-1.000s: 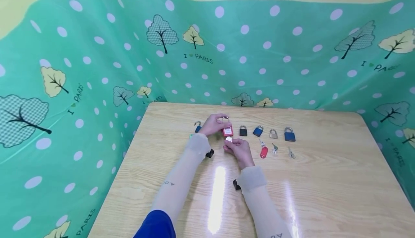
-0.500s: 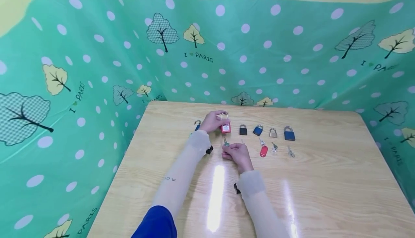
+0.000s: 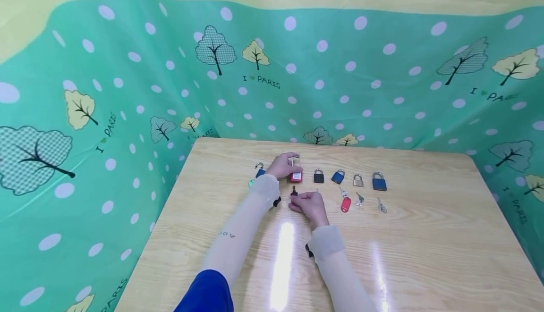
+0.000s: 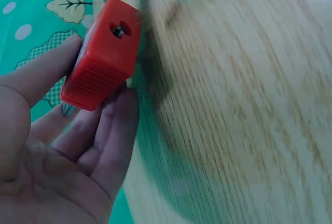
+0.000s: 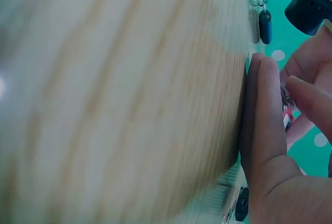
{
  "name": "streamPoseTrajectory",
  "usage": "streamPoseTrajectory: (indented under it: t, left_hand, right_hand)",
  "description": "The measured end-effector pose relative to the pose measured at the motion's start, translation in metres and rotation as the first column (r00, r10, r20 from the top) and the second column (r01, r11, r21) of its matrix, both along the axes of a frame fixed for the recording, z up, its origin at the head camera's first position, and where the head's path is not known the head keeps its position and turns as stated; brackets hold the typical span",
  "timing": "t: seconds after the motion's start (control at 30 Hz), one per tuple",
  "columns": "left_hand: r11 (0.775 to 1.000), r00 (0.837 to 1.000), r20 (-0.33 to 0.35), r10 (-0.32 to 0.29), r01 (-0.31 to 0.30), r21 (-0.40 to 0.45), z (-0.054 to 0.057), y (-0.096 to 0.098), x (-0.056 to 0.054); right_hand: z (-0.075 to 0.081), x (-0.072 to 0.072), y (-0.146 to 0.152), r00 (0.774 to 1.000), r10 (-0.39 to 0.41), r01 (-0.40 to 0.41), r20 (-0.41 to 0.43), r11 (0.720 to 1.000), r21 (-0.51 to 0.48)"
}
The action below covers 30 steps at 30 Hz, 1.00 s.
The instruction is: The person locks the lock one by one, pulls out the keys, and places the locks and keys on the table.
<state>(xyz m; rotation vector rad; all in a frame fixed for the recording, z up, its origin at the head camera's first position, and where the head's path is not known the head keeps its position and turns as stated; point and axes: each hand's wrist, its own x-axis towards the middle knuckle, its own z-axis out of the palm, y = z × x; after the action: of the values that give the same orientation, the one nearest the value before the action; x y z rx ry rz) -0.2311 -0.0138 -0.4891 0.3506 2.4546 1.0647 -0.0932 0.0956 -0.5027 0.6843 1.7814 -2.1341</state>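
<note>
My left hand (image 3: 281, 164) grips a red padlock (image 3: 296, 177) between thumb and fingers, its shackle up and a white label on its front. In the left wrist view the bottom of the red padlock (image 4: 106, 53) faces the camera, with its keyhole showing. Just below it in the head view, my right hand (image 3: 312, 206) pinches a small key (image 3: 293, 191) that looks dark and points up toward the lock, apart from it. In the right wrist view the fingers of the right hand (image 5: 270, 115) mostly hide the key.
Left of the hands lies a blue padlock (image 3: 260, 172) with its shackle open. To the right are a black padlock (image 3: 318, 177), a blue one (image 3: 338, 177), a small brass-coloured one (image 3: 358, 181) and a larger blue one (image 3: 379, 183). Keys with a red tag (image 3: 346, 204) and other keys (image 3: 381, 206) lie before them.
The right hand has drawn slightly back from the red padlock and turned the key in its fingers: a silvery flat side showed before, now a dark narrow shape. The left hand keeps its hold.
</note>
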Motion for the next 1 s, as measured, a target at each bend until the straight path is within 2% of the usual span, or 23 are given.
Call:
streamPoseTrajectory:
  t: [0.23, 0.5, 0.77, 1.0]
  left_hand:
    - [0.998, 1.0, -0.027, -0.005, 0.003, -0.06, -0.001, -0.002, 0.003]
    - [0.996, 0.999, -0.046, -0.024, 0.02, -0.09, 0.003, -0.005, 0.007]
    - [0.995, 0.999, -0.043, -0.014, 0.009, -0.097, 0.004, -0.008, 0.008]
    - [0.996, 0.997, -0.055, 0.062, -0.065, -0.061, 0.01, -0.017, 0.001]
  right_hand:
    - [0.006, 0.004, -0.002, 1.0, 0.021, -0.022, 0.006, 1.0, 0.023]
    - [0.012, 0.009, -0.002, 0.993, 0.081, -0.067, -0.086, 0.986, 0.151]
    - [0.014, 0.013, -0.002, 0.988, 0.139, -0.125, -0.07, 0.977, 0.176]
    - [0.023, 0.01, -0.003, 0.982, 0.173, -0.152, -0.078, 0.964, 0.216]
